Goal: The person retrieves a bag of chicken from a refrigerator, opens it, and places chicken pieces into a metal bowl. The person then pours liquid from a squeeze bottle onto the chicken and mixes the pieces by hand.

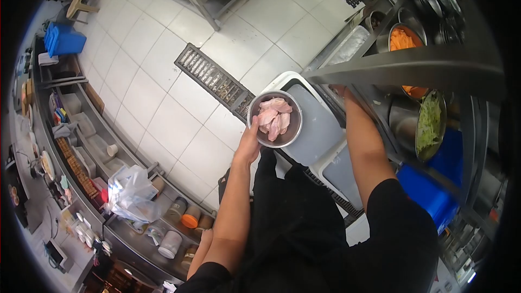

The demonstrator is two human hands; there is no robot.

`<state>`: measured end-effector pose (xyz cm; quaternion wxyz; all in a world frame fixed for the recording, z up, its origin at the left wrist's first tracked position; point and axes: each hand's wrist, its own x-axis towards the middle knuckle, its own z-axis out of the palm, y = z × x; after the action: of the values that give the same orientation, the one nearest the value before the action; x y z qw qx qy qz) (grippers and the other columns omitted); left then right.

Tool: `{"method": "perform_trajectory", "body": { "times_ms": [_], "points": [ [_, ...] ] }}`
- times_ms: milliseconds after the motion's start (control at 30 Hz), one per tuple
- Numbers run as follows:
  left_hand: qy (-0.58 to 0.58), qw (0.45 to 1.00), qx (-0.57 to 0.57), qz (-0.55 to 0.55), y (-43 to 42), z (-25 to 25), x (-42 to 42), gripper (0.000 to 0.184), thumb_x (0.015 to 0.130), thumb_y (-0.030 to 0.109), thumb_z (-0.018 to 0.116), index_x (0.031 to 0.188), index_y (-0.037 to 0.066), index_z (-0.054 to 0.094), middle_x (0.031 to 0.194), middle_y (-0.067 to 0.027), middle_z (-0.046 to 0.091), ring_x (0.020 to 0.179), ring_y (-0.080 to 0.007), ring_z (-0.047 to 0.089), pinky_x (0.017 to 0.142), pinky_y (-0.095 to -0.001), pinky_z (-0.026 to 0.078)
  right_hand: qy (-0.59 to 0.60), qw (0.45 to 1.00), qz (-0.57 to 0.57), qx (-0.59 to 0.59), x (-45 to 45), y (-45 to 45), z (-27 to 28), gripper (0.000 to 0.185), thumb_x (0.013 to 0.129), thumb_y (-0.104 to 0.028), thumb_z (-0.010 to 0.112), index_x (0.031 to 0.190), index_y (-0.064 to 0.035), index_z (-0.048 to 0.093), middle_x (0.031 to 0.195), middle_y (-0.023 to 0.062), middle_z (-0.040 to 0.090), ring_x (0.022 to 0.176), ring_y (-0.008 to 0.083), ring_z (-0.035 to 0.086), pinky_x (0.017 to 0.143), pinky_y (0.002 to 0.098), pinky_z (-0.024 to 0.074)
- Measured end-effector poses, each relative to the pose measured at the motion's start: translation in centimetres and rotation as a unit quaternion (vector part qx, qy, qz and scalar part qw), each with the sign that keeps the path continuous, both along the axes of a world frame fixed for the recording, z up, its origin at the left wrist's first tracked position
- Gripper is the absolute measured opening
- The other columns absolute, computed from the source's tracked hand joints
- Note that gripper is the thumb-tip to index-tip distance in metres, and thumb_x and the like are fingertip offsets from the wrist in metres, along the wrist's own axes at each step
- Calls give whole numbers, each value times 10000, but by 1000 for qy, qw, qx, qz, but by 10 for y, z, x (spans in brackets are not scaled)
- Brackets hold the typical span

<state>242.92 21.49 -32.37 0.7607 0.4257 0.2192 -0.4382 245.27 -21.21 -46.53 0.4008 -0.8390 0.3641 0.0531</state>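
Note:
My left hand (pixel 248 142) grips the rim of a round metal bowl (pixel 297 128), with the thumb over the edge. Several pale pink raw chicken pieces (pixel 274 116) lie in the bowl. It is held above the corner of a white-rimmed bin with a grey lid (pixel 315 130). My right hand (pixel 340 90) reaches in behind the metal bar of the rack (pixel 407 68). Its fingers are hidden there, so I cannot see what they touch.
On the rack at right are a pot of orange shreds (pixel 402 39), a bowl of shredded greens (pixel 430 125) and a blue crate (pixel 434 190). A floor drain grate (pixel 214 78) crosses the tiles. Left, a counter holds a plastic bag (pixel 133 192); another person's arm (pixel 202 249) shows nearby.

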Motion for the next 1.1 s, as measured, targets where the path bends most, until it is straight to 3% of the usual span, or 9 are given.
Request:
{"method": "perform_trajectory", "body": {
  "times_ms": [67,133,233,333,433,500,733,833,1100],
  "points": [
    [0,1000,4,-3,-7,7,-1,676,1062,499,432,1554,65,271,1527,-155,420,1365,-293,472,1079,-469,455,-94,967,-148,184,-19,-6,-1,305,955,-164,649,1249,-90,617,1219,51,661,1100,209,634,858,371,526],
    [-9,1000,17,1,-16,11,-1,657,1067,492,422,1562,93,257,1529,-152,411,1369,-296,465,1071,-480,461,-197,859,-296,368,-41,-5,6,308,949,-153,658,1248,-92,617,1217,46,661,1095,202,636,852,365,527],
    [-39,999,24,18,-31,15,-3,680,1058,527,413,1566,106,251,1535,-144,413,1367,-298,470,1042,-500,483,-229,751,-340,518,-77,11,38,314,941,-137,672,1247,-94,617,1215,39,661,1087,193,638,842,354,529],
    [-56,997,39,23,-44,10,-3,648,1068,496,411,1574,136,223,1516,-151,412,1341,-309,476,1035,-498,482,-160,797,-264,519,-76,67,114,414,904,-76,714,1300,-109,599,1213,33,673,1034,165,652,811,320,527],
    [-75,995,64,17,-54,32,-6,628,1066,505,410,1562,159,238,1496,-153,427,1306,-323,501,983,-507,508,-43,925,-173,336,-67,134,188,428,915,-154,700,1316,-42,603,1175,85,701,1008,277,686,896,434,549],
    [-100,991,87,7,-60,22,-10,608,1059,538,396,1533,173,287,1490,-137,447,1267,-315,551,922,-536,545,-54,991,39,114,-58,168,235,367,886,-51,634,1250,-1,640,1091,174,727,1011,323,698,908,426,537],
    [-108,990,85,24,-77,51,-27,610,1059,539,395,1532,175,267,1393,-122,495,1202,-276,568,882,-495,556,-89,982,162,30,-57,196,275,459,846,35,438,1279,36,591,1209,294,645,1161,433,614,1028,436,472],
    [-95,993,57,37,-75,61,-30,614,1061,530,400,1527,156,265,1392,-123,492,1202,-276,569,893,-502,560,-144,973,180,-8,-62,188,266,481,834,35,544,1314,20,572,1249,296,621,1183,438,591,1048,454,459],
    [-132,990,44,29,-82,67,-40,626,1058,521,429,1518,110,324,1286,-130,557,1135,-234,582,873,-453,561,-78,969,229,-37,-65,201,250,874,709,-287,831,1463,-79,441,1406,240,458,1220,462,541,1057,470,452]
  ]
}}
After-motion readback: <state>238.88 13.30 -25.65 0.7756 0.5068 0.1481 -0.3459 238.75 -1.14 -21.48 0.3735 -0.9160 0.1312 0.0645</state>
